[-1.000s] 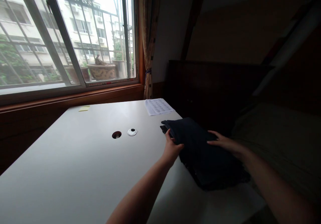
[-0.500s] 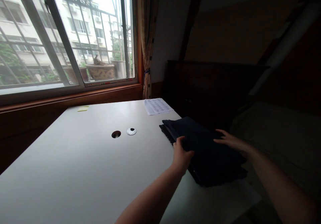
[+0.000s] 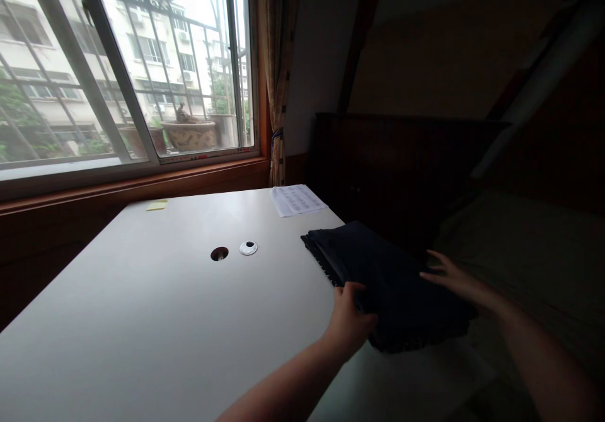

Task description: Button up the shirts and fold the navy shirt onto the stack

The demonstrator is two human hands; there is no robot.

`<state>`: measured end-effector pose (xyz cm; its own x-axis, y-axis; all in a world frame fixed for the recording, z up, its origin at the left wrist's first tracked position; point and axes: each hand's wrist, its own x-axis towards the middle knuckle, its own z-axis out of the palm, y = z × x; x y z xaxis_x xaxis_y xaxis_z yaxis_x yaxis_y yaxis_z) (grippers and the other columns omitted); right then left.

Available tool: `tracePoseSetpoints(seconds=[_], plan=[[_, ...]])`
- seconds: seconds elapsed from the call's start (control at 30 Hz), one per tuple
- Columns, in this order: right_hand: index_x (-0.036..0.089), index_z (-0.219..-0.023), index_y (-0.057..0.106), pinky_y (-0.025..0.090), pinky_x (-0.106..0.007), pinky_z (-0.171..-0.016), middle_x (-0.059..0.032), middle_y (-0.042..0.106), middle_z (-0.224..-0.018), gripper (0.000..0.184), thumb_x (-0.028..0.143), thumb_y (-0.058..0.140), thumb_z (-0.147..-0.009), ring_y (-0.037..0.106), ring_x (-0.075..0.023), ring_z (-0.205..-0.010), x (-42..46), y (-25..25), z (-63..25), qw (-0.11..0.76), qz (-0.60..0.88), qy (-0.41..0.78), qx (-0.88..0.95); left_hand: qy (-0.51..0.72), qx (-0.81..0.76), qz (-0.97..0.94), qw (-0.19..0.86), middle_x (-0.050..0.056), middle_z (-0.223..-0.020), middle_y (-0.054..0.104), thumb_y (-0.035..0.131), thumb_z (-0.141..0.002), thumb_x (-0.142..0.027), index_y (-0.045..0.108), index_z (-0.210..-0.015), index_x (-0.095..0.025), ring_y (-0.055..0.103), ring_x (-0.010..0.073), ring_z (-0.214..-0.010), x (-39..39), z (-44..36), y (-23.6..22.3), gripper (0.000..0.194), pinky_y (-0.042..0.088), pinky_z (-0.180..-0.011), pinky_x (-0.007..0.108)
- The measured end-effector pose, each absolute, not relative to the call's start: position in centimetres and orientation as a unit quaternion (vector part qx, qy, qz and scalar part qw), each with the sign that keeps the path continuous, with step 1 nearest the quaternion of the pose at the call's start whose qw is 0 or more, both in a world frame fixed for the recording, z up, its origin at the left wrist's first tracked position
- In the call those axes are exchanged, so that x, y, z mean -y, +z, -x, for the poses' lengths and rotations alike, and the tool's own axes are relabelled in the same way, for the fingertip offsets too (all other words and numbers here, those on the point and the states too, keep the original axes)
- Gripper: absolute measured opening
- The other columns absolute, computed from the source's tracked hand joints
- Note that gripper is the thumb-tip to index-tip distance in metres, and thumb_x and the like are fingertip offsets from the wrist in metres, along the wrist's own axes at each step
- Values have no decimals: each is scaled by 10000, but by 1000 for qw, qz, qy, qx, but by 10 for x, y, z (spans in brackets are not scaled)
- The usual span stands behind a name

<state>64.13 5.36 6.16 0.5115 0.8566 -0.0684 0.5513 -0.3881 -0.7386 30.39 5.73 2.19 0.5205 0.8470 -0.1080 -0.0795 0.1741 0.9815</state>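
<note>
A stack of folded dark navy and black cloth (image 3: 392, 277) lies at the right side of the white table. Its kind of garment is too dark to make out. My left hand (image 3: 350, 321) is at the stack's near left edge, fingers curled and gripping the cloth there, the thumb toward the near side. On the far right side, my right hand (image 3: 456, 277) has its fingers spread and stretched over the cloth's edge, holding nothing. Some fingertips of the left hand are lost against the dark fabric.
The white table (image 3: 165, 321) has a round hole (image 3: 219, 254) and a silvery round cover (image 3: 248, 247) beside it. Printed sheets (image 3: 299, 200) lie at its far edge, yellow notes (image 3: 157, 205) at the far left. A window and a tied curtain (image 3: 278, 107) stand behind.
My left hand has slid nearer along the stack's left edge. My right hand has moved right, and its fingers are farther out. The stack has shifted slightly right, its left edge more even.
</note>
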Motion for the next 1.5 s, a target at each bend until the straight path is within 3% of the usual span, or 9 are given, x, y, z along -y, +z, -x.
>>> tracePoseSetpoints(seconds=[0.1, 0.27, 0.47, 0.53, 0.7, 1.0, 1.17, 1.33, 1.5], plan=[[244, -1515, 299, 535, -433, -931, -270, 603, -1286, 787, 319, 617, -799, 648, -381, -1137, -49, 65, -652, 269, 826, 230, 439, 304, -340, -561, 691, 103, -1294, 422, 808, -603, -75, 560, -1233, -259, 617, 132, -760, -56, -276, 19, 701, 579, -667, 320], [142, -1496, 388, 415, -536, -1074, -275, 527, -1381, 663, 238, 503, -850, 553, -419, -1255, -69, 81, -633, 110, 814, -9, 571, 300, -319, -687, 580, 107, -1329, 388, 667, -728, -15, 565, -1270, -292, 675, 128, -806, -57, -214, 25, 617, 581, -716, 297], [208, -1482, 444, 258, -394, -1224, -92, 421, -1554, 591, 501, 352, -976, 391, -268, -1436, -143, 91, -533, 156, 664, 26, 731, 324, -318, -757, 470, 107, -1317, 428, 534, -866, -94, 579, -1212, -270, 626, 204, -1060, -67, -151, 20, 391, 579, -882, 355], [182, -1514, 392, 244, -431, -1229, -97, 353, -1595, 661, 551, 329, -969, 330, -286, -1469, -169, 84, -506, 126, 653, 45, 745, 331, -320, -780, 424, 112, -1322, 432, 518, -877, -103, 574, -1188, -252, 615, 207, -1065, -71, -131, 12, 349, 554, -937, 395], [177, -1523, 379, 270, -525, -1198, -121, 364, -1583, 695, 596, 259, -981, 332, -307, -1467, -209, 54, -457, 83, 634, 65, 766, 344, -316, -812, 351, 139, -1304, 454, 503, -894, -127, 533, -1206, -227, 631, 205, -1004, -76, -88, -7, 329, 553, -878, 387], [191, -1570, 273, 135, -500, -1239, -96, 233, -1638, 707, 592, 319, -989, 192, -266, -1520, -194, 36, -414, 68, 551, 35, 831, 326, -302, -845, 297, 129, -1250, 541, 486, -911, -140, 545, -1208, -237, 614, 236, -1102, -76, -84, -6, 318, 532, -932, 391], [265, -1573, 262, 141, -481, -1241, -42, 236, -1641, 666, 593, 327, -997, 219, -244, -1514, -198, 36, -415, 75, 509, 48, 856, 317, -302, -854, 280, 129, -1248, 554, 481, -899, -116, 545, -1210, -235, 612, 236, -1119, -73, -84, -6, 339, 530, -945, 392], [239, -1571, 271, 210, -412, -1230, -37, 229, -1644, 655, 584, 194, -1019, 218, -205, -1514, -220, 38, -446, 79, 569, 56, 817, 312, -295, -858, 281, 126, -1261, 568, 476, -899, -117, 530, -1270, -243, 610, 231, -1132, -74, -84, -7, 395, 526, -972, 398], [171, -1534, 360, 145, -521, -1227, -117, 335, -1600, 675, 560, 244, -995, 242, -278, -1505, -231, 38, -513, 37, 691, 25, 722, 292, -296, -868, 271, 98, -1320, 574, 517, -854, -90, 504, -1364, -284, 573, 238, -1200, -74, -84, -7, 545, 504, -1026, 414]])
